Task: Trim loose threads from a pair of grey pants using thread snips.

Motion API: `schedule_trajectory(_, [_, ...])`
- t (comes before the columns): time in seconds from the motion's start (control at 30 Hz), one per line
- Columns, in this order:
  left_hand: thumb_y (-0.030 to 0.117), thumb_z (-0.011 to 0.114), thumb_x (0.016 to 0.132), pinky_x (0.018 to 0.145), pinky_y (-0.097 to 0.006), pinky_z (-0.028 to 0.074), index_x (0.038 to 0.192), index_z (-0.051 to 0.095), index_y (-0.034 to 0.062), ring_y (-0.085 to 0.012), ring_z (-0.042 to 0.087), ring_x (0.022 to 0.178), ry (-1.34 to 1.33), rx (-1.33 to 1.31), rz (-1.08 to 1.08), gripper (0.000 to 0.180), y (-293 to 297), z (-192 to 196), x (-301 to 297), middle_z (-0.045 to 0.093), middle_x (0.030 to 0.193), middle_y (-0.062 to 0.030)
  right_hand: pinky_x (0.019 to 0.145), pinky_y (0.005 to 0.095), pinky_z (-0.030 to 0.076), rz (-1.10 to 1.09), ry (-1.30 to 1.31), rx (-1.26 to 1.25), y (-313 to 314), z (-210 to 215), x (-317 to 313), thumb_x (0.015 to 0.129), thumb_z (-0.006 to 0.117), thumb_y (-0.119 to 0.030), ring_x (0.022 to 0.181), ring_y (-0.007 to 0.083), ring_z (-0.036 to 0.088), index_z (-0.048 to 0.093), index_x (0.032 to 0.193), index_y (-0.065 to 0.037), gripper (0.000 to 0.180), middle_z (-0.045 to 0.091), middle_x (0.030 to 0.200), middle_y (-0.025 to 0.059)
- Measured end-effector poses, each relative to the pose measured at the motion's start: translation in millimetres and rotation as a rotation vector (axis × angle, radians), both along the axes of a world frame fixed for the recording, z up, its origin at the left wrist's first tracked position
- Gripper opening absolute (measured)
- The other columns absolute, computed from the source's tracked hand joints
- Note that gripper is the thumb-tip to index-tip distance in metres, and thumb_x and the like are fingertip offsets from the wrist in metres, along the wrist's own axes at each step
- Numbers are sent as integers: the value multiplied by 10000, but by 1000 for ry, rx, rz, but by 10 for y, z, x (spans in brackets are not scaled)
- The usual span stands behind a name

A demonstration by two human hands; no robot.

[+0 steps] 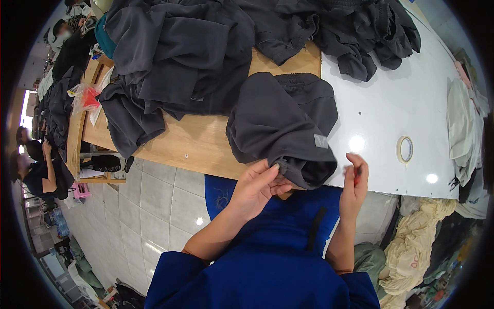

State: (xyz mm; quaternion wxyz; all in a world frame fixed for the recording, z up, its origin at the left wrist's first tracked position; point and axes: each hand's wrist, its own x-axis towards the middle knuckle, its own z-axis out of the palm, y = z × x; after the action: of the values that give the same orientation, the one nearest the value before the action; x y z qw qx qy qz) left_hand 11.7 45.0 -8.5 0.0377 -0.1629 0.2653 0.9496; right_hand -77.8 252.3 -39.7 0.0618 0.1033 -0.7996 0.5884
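A dark grey pair of elastic-waisted trousers [280,116] lies bunched at the table's near edge, with a small light grey patch on it. My left hand [257,190] pinches the rim of its opening, thumb on top, and the opening faces me. Just right of the cloth, apart from it, my right hand [354,188] is raised with its fingers curled round a small red thing [357,176]. Most of that red thing is hidden by the fingers, so its kind does not show.
More dark grey garments [185,51] are heaped across the far side of the wooden table [206,144]. A roll of tape [405,149] lies on the white tabletop [375,118] at right. Cream cloth bundles [411,247] stand at lower right. Other people [38,172] are at far left.
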Motion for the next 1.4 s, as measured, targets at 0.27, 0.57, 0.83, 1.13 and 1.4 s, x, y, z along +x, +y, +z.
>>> schedule_trajectory(0.27, [169, 489, 946, 687, -241, 486, 1051, 581, 23, -90, 586, 770, -52, -118, -71, 202, 81, 93, -18, 616, 839, -33, 673, 206, 416, 507, -214, -241, -324, 543, 299, 759, 590, 10, 732, 91, 512, 376, 1273, 7, 557, 545, 881, 75])
schedule_trajectory(0.57, [133, 537, 922, 713, -168, 357, 1026, 618, -20, -30, 468, 839, 36, -398, -66, 202, 174, 53, 55, 511, 995, 9, 539, 214, 417, 337, 44, 61, -483, 613, 279, 683, 735, -34, 609, 132, 528, 622, 1047, -41, 381, 572, 743, 49])
schedule_trajectory(0.83, [149, 524, 930, 648, -188, 430, 988, 590, 24, -56, 543, 702, 20, -280, -150, 153, 112, 65, 33, 627, 828, -32, 464, 251, 376, 482, 298, -89, -408, 506, 278, 682, 736, -21, 503, 154, 507, 678, 819, -57, 153, 612, 640, 36])
schedule_trajectory(1.13, [153, 515, 934, 602, -199, 463, 1016, 552, 26, -85, 590, 689, 2, -261, -85, 156, 122, 115, -36, 655, 867, -81, 474, 214, 316, 415, 41, -239, -179, 165, 437, 740, 736, -152, 527, 94, 418, 574, 995, -3, 337, 461, 638, 13])
schedule_trajectory(1.4, [142, 517, 933, 715, -218, 432, 1043, 549, 50, -75, 531, 780, -5, -95, -2, 146, 173, -16, -27, 585, 895, -13, 645, 252, 464, 326, 90, -32, -251, 281, 377, 677, 710, 26, 737, 188, 578, 581, 1019, -12, 368, 591, 906, 131])
